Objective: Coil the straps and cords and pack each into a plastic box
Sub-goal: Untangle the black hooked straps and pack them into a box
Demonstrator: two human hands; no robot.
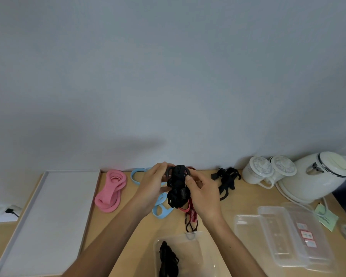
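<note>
Black strap bundle point(177, 188) is hanging above the table, just below the middle of the frame, with its long axis running nearly upright in the picture and leaning slightly; a grey hooked end is pointing toward the wall at the top and the bulkier black end is pointing down toward the viewer. The left hand point(153, 183) is curling its fingers round the bundle's upper left side, and the right hand point(203, 195) is pinching its right side, with the thumb pressing on the upper part. Lying on the wooden table point(128, 232) under the hands, a light blue strap point(160, 209) and a red-and-black striped cord point(191, 215) are partly showing. A pink strap point(110, 191) is lying in loose loops to the left, and a second black strap point(227, 181) is sprawling to the right near the wall. An open plastic box point(195, 235) is sitting at the bottom centre, directly below the bundle, holding a coiled black strap point(167, 258). Stacked clear boxes point(288, 238) are resting at the lower right. A white tray point(48, 216) is filling the lower left, while two lidded mugs point(259, 173) and a white kettle point(320, 177) are standing at the far right by the wall.
</note>
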